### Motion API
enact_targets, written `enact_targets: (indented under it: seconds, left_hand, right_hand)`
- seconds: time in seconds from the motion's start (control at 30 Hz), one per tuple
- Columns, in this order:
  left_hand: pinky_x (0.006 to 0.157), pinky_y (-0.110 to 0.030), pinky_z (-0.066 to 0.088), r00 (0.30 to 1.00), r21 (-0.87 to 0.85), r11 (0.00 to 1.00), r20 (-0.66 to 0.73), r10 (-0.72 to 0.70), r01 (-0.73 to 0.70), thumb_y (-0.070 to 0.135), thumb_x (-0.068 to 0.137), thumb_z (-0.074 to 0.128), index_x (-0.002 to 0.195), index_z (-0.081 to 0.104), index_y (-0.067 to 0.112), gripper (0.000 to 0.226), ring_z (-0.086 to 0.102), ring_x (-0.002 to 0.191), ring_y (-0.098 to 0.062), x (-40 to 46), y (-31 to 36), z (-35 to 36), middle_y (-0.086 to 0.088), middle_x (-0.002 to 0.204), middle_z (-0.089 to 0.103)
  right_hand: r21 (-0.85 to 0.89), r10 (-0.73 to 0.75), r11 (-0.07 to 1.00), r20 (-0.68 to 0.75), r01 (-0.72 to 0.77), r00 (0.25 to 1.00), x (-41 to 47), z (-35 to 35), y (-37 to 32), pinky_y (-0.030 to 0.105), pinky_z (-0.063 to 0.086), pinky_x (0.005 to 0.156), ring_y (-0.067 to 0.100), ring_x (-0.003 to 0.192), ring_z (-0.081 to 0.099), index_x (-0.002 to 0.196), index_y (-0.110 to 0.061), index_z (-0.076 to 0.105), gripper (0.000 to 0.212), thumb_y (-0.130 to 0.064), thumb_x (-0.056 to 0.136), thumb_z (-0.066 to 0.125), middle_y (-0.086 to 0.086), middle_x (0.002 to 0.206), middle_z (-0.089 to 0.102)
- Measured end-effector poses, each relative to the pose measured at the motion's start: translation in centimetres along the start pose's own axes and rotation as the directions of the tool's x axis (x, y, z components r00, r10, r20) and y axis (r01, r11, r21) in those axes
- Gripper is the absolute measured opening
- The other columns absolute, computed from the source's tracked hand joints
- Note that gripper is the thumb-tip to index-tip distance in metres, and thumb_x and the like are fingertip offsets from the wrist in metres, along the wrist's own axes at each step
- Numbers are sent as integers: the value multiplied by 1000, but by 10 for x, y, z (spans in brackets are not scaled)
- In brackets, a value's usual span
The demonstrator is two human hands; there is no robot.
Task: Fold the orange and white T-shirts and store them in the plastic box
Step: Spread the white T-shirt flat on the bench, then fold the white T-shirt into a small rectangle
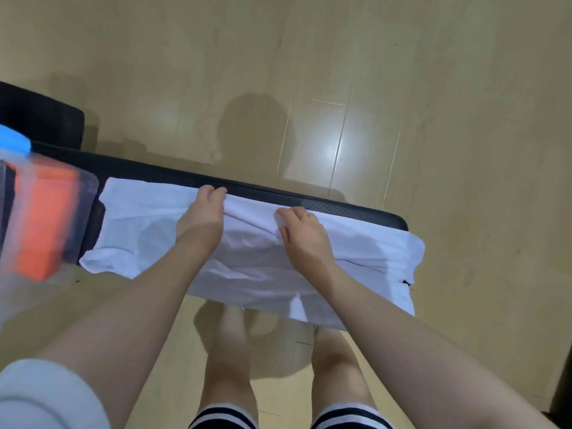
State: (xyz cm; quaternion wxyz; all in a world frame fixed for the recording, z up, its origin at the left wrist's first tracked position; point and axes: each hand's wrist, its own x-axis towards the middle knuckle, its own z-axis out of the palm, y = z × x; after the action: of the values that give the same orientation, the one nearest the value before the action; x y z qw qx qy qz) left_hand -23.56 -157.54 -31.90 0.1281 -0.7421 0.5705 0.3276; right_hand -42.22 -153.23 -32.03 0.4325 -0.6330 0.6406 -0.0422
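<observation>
A white T-shirt lies spread across a narrow black table, its near edge hanging over the front. My left hand grips the shirt's far edge with curled fingers. My right hand, wearing a ring, pinches a bunch of the same cloth just to the right. At the far left stands a clear plastic box with a blue handle; an orange T-shirt sits folded inside it, blurred.
A black chair or stand sits behind the table at the left. Pale wooden floor surrounds the table. My legs and feet show below the table's front edge. A dark object is at the right edge.
</observation>
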Motion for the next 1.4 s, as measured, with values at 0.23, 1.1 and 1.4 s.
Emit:
enact_targets:
  seconds: [0.23,1.1,1.4]
  left_hand:
    - [46,-33,31,979,258,954,-94,181,-152,-11,80,52,106,52,-1,28,48,67,-33,42,-82,-31,-24,108,48]
    - [105,-47,35,957,-399,917,-261,-127,13,-2,88,50,128,47,-3,40,39,129,-40,-23,-184,-34,-21,141,39]
    - [95,-37,41,527,-943,-58,232,-818,327,9,98,31,134,38,6,37,50,119,-33,-25,-179,-48,-19,133,48]
  right_hand:
    - [-191,143,970,-39,-148,989,47,34,-49,33,34,58,34,84,51,121,-8,46,30,-6,91,40,14,116,42]
    - [-265,-100,954,173,144,980,142,89,-207,41,30,105,37,132,34,140,-9,35,45,-23,97,39,19,149,31]
    - [-316,16,948,176,41,984,189,108,-237,39,38,90,36,115,46,131,-12,47,42,-22,91,44,15,122,57]
